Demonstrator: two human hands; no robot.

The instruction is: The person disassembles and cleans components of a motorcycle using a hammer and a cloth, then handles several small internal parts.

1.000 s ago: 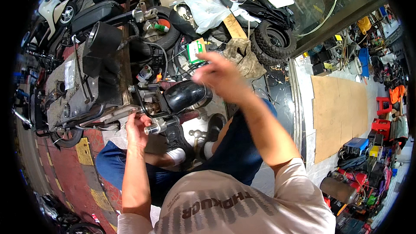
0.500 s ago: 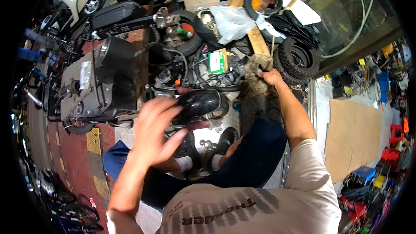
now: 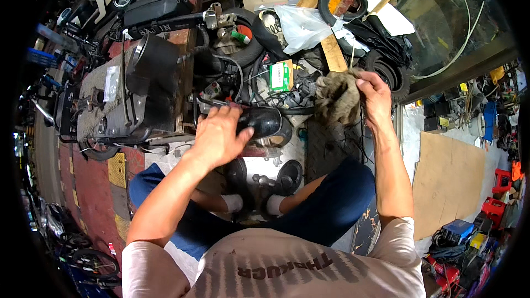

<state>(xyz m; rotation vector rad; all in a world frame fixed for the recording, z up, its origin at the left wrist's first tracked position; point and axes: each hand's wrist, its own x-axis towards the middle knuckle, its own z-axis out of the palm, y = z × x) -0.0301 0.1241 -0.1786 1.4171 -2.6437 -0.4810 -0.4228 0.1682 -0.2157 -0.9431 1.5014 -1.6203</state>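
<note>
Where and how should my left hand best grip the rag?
Probably at the left edge of the rag, coming from the left and pinching a fold. Your right hand has its upper right edge, while the crumpled left side looks free and faces your open left hand.

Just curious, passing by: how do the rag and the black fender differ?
The rag is dull brown and crumpled; the fender is glossy black and smoothly curved. The right hand grips the rag, while the open left hand partly hides the fender. Both are near a hand.
</note>
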